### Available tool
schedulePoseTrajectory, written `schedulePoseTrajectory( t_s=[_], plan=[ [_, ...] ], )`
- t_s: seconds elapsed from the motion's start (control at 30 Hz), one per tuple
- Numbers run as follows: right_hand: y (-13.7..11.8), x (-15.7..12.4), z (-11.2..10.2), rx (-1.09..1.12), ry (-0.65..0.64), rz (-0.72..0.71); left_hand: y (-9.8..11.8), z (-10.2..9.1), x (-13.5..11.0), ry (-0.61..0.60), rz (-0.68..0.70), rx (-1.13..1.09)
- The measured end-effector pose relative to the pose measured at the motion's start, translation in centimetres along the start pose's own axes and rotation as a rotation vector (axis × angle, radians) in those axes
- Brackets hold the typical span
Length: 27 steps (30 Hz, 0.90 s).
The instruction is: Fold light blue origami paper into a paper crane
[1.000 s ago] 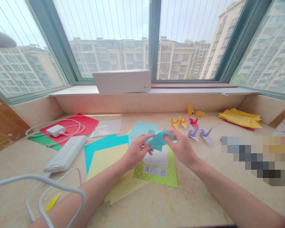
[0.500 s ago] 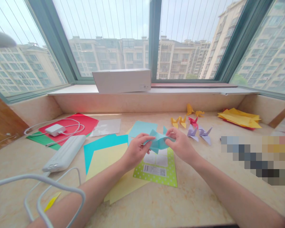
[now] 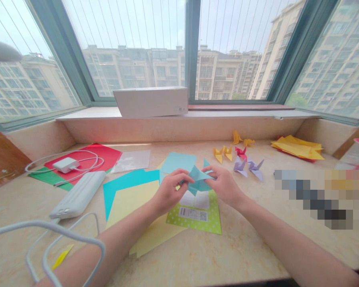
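A light blue folded paper crane (image 3: 199, 180) is held between my two hands, above a green dotted packet (image 3: 194, 215) with a printed label. My left hand (image 3: 174, 187) pinches its left side with thumb and fingers. On the other side my right hand (image 3: 223, 181) grips the right part, and a pointed blue tip stands up beside those fingers. Parts of the paper are covered by the fingertips. Just behind lies a light blue sheet (image 3: 179, 160). To the right of my right hand stand purple cranes (image 3: 254, 169), a red crane (image 3: 241, 152) and yellow cranes (image 3: 223, 154).
Pale yellow sheets (image 3: 134, 203) and a bright blue sheet (image 3: 116, 191) lie under my left forearm. A white power bank (image 3: 77, 195), cables and a charger (image 3: 66, 164) occupy the left. Yellow papers (image 3: 297, 146) lie far right. A white box (image 3: 151, 102) sits on the sill.
My right hand's fingers have curled further over the right part of the blue paper. The paper has turned slightly in both hands. The whole view has shifted a little.
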State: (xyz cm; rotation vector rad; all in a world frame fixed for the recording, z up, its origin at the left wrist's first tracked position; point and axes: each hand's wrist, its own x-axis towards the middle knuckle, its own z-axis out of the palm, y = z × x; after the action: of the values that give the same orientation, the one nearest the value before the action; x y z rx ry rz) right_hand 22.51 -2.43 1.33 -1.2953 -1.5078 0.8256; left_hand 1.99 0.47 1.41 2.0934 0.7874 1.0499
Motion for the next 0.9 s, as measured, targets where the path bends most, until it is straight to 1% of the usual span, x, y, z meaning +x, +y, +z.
schedulePoseTrajectory(
  t_s=[0.07,0.1,0.17,0.23,0.4,0.5,0.6,0.7,0.83,0.9],
  plan=[
    [0.4,0.0,0.0,0.014,0.023,-0.013,0.2,-0.1,0.1,0.008,-0.038,-0.066],
    [0.5,0.0,0.1,0.046,0.013,-0.034,0.3,-0.2,0.2,0.018,-0.068,-0.113],
    [0.7,0.0,0.1,0.132,-0.05,-0.078,0.6,-0.4,0.4,0.038,-0.137,-0.207],
    [0.8,0.0,0.2,0.165,-0.118,-0.105,0.7,-0.6,0.5,0.049,-0.199,-0.288],
    [0.8,-0.3,0.5,0.066,-0.153,-0.132,0.8,-0.5,0.4,0.098,-0.317,-0.361],
    [0.5,-0.4,0.5,0.033,-0.192,-0.139,0.9,-0.3,0.3,0.093,-0.394,-0.39],
    [0.1,-0.4,0.1,0.016,-0.231,-0.132,0.8,-0.2,0.3,0.085,-0.409,-0.4],
    [-0.3,-0.2,-0.3,0.038,-0.243,-0.089,0.3,-0.2,0.5,0.094,-0.409,-0.403],
    [-0.2,0.2,-0.5,0.215,-0.292,-0.008,-0.3,-0.1,0.6,0.081,-0.371,-0.445],
    [-0.2,0.4,-0.6,0.267,-0.31,0.036,-0.3,-0.1,0.6,0.084,-0.35,-0.451]
  ],
)
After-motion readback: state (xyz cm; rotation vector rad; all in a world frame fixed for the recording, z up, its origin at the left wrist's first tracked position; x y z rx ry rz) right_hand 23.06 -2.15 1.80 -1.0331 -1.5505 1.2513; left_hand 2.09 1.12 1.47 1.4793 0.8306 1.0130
